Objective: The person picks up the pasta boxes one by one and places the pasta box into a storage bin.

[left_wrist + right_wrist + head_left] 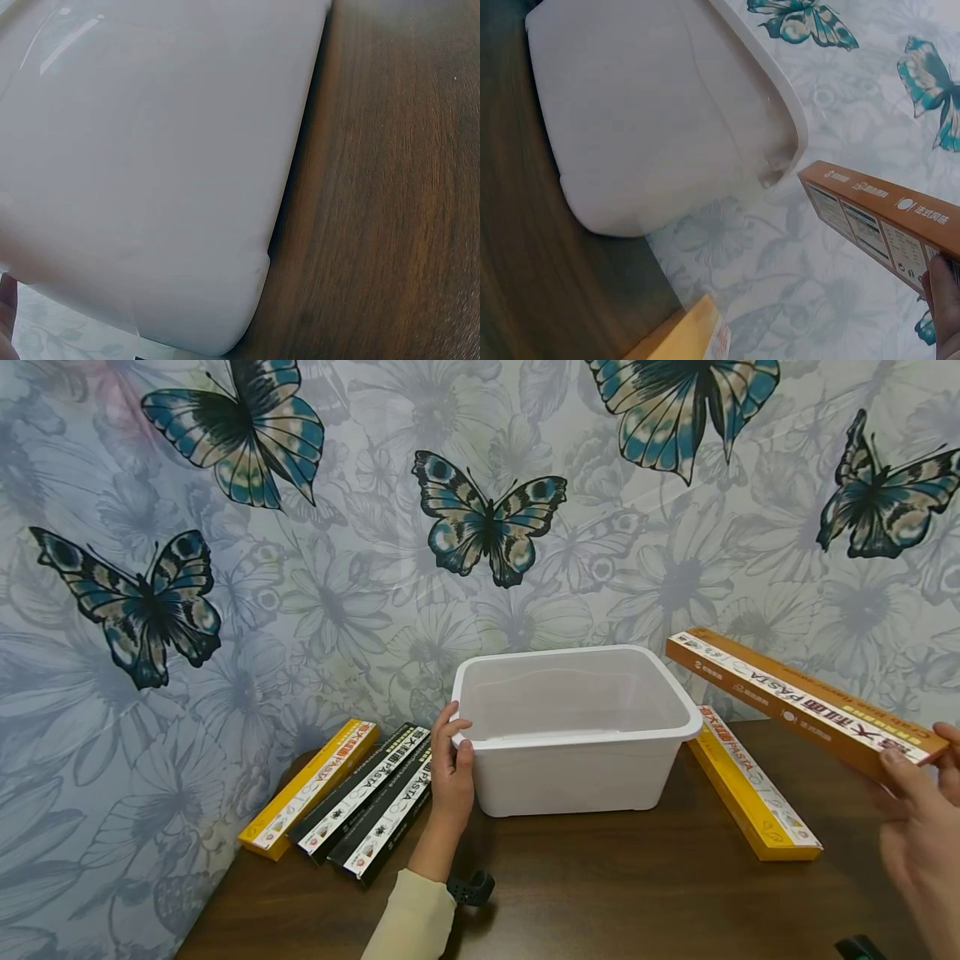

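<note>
1. The right hand (918,793) pinches the near end of a brown pasta box (795,697) between thumb and fingers, holding it tilted above the table (570,893) toward its right side.
2. The left hand (452,772) grips the left rim of a white tub (577,777), its fingers curled over.
3. The tub stands near the table's far edge; its right rim is just beside the brown box's raised far end, without contact in the right wrist view.
4. Right of the tub, a yellow box (753,789) lies lower than the brown one.
5. By the table's left edge lies another yellow box (311,789); two black boxes (360,789) lie between it and the left forearm.
6. A butterfly-patterned wall (337,560) rises behind the far edge.
</note>
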A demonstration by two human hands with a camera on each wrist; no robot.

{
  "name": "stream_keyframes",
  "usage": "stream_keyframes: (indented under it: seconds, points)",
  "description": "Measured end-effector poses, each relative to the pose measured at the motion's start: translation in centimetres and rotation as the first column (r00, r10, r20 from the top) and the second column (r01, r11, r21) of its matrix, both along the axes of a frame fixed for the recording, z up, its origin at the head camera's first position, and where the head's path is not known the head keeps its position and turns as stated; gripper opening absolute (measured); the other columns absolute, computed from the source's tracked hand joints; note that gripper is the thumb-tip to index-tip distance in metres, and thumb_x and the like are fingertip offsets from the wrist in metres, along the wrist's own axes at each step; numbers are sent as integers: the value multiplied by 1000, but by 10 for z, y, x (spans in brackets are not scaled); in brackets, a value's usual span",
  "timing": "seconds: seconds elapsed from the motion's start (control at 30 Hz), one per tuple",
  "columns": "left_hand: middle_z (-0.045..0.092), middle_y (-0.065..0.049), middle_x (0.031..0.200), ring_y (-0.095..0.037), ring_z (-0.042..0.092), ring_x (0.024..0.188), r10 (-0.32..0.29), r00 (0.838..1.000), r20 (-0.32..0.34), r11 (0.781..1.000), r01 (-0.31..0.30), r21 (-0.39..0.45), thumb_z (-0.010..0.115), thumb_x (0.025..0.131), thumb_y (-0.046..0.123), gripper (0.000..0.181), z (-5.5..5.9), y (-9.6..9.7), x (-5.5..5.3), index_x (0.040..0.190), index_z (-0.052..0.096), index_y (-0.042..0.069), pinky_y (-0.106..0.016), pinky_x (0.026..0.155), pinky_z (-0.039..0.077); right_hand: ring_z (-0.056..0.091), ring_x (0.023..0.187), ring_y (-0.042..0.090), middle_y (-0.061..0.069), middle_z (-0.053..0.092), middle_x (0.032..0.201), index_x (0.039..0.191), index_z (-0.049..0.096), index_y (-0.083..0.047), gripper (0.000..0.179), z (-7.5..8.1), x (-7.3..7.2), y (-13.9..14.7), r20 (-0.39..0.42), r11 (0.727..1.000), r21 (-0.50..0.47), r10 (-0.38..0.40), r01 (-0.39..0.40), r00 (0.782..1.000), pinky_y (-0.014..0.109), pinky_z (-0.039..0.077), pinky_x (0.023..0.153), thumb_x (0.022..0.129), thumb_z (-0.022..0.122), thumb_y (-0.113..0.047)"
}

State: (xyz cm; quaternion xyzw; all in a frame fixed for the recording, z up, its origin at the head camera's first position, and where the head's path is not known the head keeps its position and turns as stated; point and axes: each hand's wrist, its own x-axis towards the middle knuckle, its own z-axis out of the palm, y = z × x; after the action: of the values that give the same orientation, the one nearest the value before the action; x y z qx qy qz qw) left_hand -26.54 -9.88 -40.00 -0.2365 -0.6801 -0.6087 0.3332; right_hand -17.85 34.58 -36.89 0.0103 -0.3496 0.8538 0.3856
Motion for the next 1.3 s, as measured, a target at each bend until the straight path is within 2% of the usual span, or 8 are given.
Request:
stream_keyframes:
  seconds: [0.07, 0.17, 0.4, 0.53, 0.67, 0.87, 1.07, 1.3]
  points:
    - [31, -29, 154, -45, 32, 144, -2, 1000, 1, 1000, 2, 0, 43, 100, 7, 23, 0, 0, 0, 119, 51, -5, -60, 109, 31, 61, 106, 17, 2, 39, 139, 135, 51, -7, 52, 4, -1, -3, -48, 999, -17, 37, -38, 998, 30, 59, 60, 92, 48, 21]
    - [32, -29, 154, -45, 32, 145, 0, 1000, 4, 1000, 0, -5, 43, 100, 6, 24, 0, -1, 0, 119, 50, -7, -56, 109, 32, 57, 111, 18, 3, 40, 138, 136, 51, -5, 53, 8, -2, -8, -72, 998, -4, 64, -64, 995, 31, 59, 59, 91, 47, 22]
    - [33, -29, 154, -45, 33, 144, 14, 1000, -5, 1000, -14, -4, 45, 101, 10, 25, 0, -1, 0, 119, 51, -6, -45, 110, 33, 68, 101, 20, 5, 47, 134, 136, 50, -4, 50, 10, -4, -14, -90, 988, 57, 149, -144, 985, 27, 57, 53, 93, 46, 21]
    - [34, -31, 152, -47, 34, 143, 18, 1000, -22, 1000, -18, -2, 45, 101, 11, 26, 0, 0, 0, 117, 51, -8, -42, 109, 34, 70, 99, 21, 6, 50, 132, 135, 51, -1, 46, 9, -5, -16, -108, 973, 97, 221, -211, 969, 29, 59, 59, 94, 44, 20]
    - [35, -31, 152, -46, 34, 143, 24, 999, -26, 1000, -24, -1, 45, 101, 11, 25, -1, 0, 0, 117, 52, -8, -46, 110, 33, 68, 103, 18, 6, 48, 130, 136, 51, -2, 47, 8, -8, -18, -75, 957, 151, 261, -248, 962, 29, 60, 67, 95, 45, 19]
    - [35, -32, 151, -48, 34, 143, 21, 999, -28, 1000, -21, -2, 45, 101, 12, 26, -2, -1, -1, 116, 51, -9, -53, 110, 32, 64, 109, 16, 3, 39, 138, 142, 46, -6, 52, 8, -16, -23, -33, 934, 216, 299, -285, 954, 29, 59, 76, 95, 46, 16]
    - [34, -32, 152, -48, 33, 143, 18, 999, -27, 1000, -18, 0, 45, 103, 15, 30, -1, -1, 0, 117, 51, -10, -62, 109, 29, 54, 117, 13, 0, 38, 141, 147, 41, -10, 55, 10, -23, -27, 49, 906, 311, 286, -286, 957, 25, 59, 77, 97, 49, 11]
    - [34, -32, 152, -49, 33, 142, 14, 999, -31, 1000, -14, 0, 45, 103, 16, 29, -1, -1, -1, 117, 50, -9, -66, 108, 29, 63, 112, 11, 1, 39, 138, 147, 41, -10, 55, 15, -33, -28, 49, 889, 313, 336, -334, 941, 28, 59, 77, 97, 49, 10]
